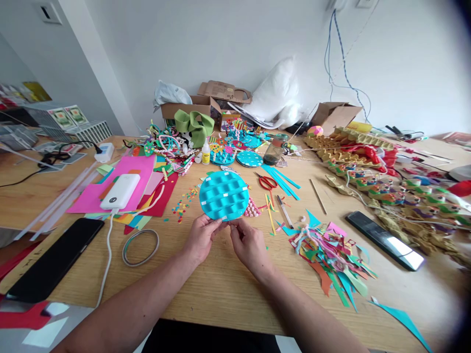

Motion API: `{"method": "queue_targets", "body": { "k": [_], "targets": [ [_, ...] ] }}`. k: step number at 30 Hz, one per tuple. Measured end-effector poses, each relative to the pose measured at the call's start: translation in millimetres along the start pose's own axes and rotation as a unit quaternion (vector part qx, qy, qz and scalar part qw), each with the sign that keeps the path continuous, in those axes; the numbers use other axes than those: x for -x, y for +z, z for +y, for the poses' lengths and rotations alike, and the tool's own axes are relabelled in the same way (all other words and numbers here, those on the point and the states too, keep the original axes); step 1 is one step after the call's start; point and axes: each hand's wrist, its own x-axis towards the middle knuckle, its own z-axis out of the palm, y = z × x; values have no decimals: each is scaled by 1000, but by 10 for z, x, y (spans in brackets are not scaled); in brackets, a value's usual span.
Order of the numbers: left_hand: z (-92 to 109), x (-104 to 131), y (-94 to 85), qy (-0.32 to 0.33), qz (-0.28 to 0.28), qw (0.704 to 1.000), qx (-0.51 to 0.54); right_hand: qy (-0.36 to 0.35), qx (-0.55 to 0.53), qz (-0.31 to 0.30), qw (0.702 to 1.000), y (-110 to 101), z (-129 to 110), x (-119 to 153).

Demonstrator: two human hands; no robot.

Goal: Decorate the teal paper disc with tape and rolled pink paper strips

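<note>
I see blue disc [221,202] held over table [217,289], white patches [225,194] facing me; left hand [200,239] and right hand [252,246] both pinch its near edge; step in hand, I judge, is steadying disc by edge; next move calls for even grip, patches left clear

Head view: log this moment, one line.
left hand: holds blue disc, near edge | right hand: same | red scissors: on table
</note>
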Motion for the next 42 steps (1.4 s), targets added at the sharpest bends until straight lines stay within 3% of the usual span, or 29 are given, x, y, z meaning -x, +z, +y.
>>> {"method": "queue_targets", "body": {
  "k": [26, 42],
  "targets": [
    [7, 13, 4, -5, 4, 1000, -7, -26, 15, -3, 1000, -9, -20, 6],
    [-11, 35, 19, 28, -21, 999, -34, 82, -100, 28, 991, 23, -1, -58]
  ]
}}
